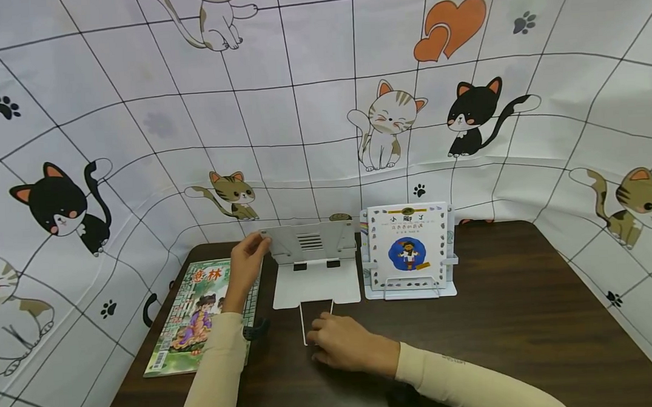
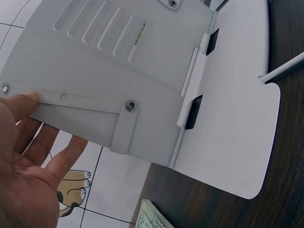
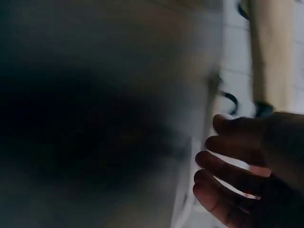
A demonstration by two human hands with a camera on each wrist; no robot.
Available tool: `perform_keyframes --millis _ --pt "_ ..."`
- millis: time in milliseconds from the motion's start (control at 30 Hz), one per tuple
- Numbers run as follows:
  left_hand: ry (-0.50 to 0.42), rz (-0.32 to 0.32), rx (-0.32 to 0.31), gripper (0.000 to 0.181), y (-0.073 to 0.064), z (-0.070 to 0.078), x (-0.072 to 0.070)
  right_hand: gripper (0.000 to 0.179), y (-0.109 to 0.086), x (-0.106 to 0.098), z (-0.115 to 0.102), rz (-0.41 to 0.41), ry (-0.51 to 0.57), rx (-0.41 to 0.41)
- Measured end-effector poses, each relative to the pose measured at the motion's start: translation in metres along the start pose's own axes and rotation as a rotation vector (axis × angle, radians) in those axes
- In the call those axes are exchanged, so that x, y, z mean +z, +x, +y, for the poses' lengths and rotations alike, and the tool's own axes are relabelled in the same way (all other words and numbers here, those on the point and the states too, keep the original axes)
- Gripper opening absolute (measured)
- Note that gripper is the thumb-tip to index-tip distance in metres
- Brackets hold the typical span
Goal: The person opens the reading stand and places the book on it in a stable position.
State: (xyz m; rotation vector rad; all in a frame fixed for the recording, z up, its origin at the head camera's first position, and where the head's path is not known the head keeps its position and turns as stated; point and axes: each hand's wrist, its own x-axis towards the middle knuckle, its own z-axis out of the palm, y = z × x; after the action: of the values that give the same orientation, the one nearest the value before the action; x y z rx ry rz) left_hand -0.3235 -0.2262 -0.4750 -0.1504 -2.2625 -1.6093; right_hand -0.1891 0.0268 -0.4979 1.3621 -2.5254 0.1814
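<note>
A white folding book stand (image 1: 315,283) lies on the table with its grey slotted back panel (image 2: 114,57) raised on the hinge. My left hand (image 1: 246,261) pinches this panel at its far left corner, thumb on the slotted face and fingers behind the edge. From the stand's front edge a white wire loop (image 1: 303,326) reaches toward me. Over the loop's right side is my right hand (image 1: 351,343), its fingers loosely bent. In the dim, blurred right wrist view the fingers (image 3: 223,166) are slightly spread, with a pale strip beside them.
Left of the stand lies a colourful magazine (image 1: 199,312). On the right a white picture book (image 1: 409,242) leans upright on a second stand (image 1: 450,290). The dark wooden table (image 1: 506,329) extends to the right. A cat-patterned white sheet (image 1: 322,118) hangs behind.
</note>
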Motion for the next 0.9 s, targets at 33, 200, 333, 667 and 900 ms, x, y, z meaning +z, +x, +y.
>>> perform_keyframes --millis 33,200,333,667,900 --pt "-0.004 -0.005 -0.004 0.030 0.000 0.000 0.000 0.016 -0.002 0.005 -0.004 -0.022 -0.021 -0.013" --pt "-0.010 -0.025 -0.026 0.030 -0.002 0.001 0.001 0.009 -0.006 0.015 -0.013 -0.003 -0.078 -0.008" --pt "-0.014 -0.030 -0.017 0.030 -0.004 0.000 0.001 0.009 -0.005 0.015 -0.013 0.038 -0.079 0.044" --pt "-0.023 -0.024 0.017 0.030 -0.004 0.002 -0.002 0.011 0.006 0.019 0.004 -0.039 -0.062 0.016" --pt "0.000 -0.029 0.000 0.031 -0.003 0.002 -0.004 0.018 0.017 0.012 0.018 -0.141 0.137 0.052"
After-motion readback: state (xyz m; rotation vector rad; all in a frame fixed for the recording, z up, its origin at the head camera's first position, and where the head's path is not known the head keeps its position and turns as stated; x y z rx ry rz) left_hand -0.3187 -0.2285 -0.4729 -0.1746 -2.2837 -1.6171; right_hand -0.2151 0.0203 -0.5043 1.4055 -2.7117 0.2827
